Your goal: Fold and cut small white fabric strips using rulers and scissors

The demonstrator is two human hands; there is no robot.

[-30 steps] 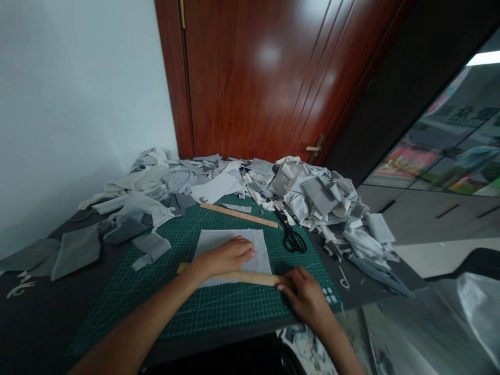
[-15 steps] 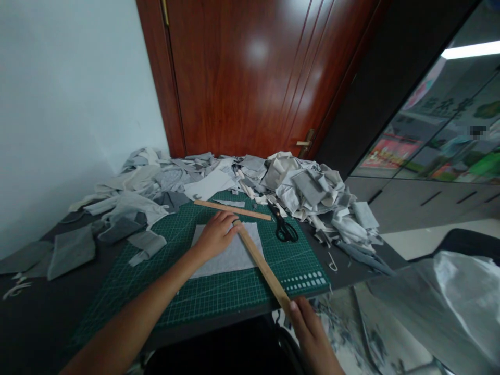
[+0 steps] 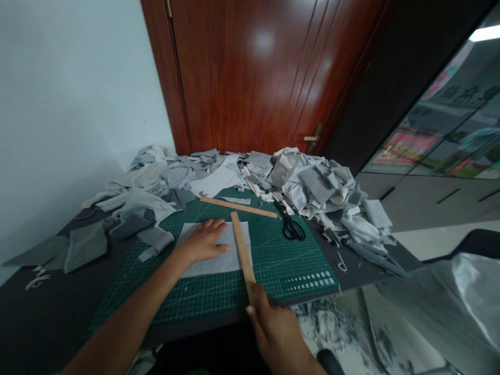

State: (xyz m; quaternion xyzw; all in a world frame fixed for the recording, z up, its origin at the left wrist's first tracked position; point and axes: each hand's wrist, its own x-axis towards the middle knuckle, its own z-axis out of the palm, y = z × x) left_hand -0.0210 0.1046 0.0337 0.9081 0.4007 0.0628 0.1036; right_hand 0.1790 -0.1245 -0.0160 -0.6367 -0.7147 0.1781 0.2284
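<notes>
A light grey fabric piece (image 3: pixel 219 265) lies flat on the green cutting mat (image 3: pixel 281 250). My left hand (image 3: pixel 206 240) rests on it with the fingers stretched out and the thumb apart, just left of a wooden ruler (image 3: pixel 242 249). My right hand (image 3: pixel 275 323) is wrapped round the near end of that ruler at the mat's front edge. The ruler's far part lies over the right side of the fabric. Behind it, a second wooden ruler (image 3: pixel 238 207) lies slantwise on the mat. Black-handled scissors (image 3: pixel 292 229) are at the mat's right side.
Piles of grey and white cloth scraps (image 3: pixel 312 179) line the back of the dark table (image 3: pixel 47 307), and more scraps (image 3: pixel 86 247) lie at its left. A wooden door (image 3: pixel 250 78) stands behind. Offcuts (image 3: pixel 328 323) litter the floor at the right.
The ruler has swung leftward to stand more upright across the fabric. My left hand has let go of its far end and now lies on the cloth, which has shifted left.
</notes>
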